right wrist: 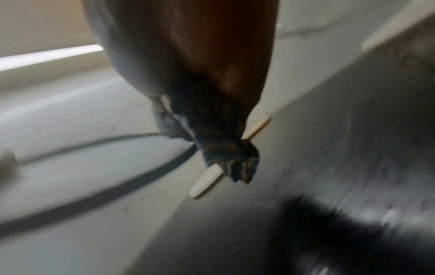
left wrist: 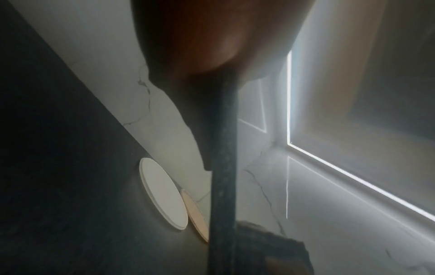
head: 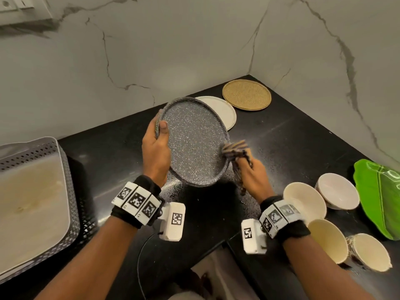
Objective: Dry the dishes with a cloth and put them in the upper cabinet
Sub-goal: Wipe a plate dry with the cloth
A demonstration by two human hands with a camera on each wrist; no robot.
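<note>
My left hand (head: 156, 142) grips the left rim of a grey speckled plate (head: 194, 139), thumb on its face, and holds it tilted above the black counter (head: 281, 135). In the left wrist view the plate's dark edge (left wrist: 223, 167) runs straight down the middle. My right hand (head: 251, 172) grips a bunched striped cloth (head: 234, 151) against the plate's right rim. The blurred right wrist view shows the cloth (right wrist: 212, 134) hanging from my fingers beside the plate's curved rim (right wrist: 94, 197).
A white plate (head: 223, 111) and a woven round mat (head: 246, 94) lie in the back corner. Several cream bowls (head: 305, 200) and a green leaf-shaped dish (head: 381, 198) sit at the right. A perforated grey tray (head: 32, 198) stands at the left. Marble walls close the corner.
</note>
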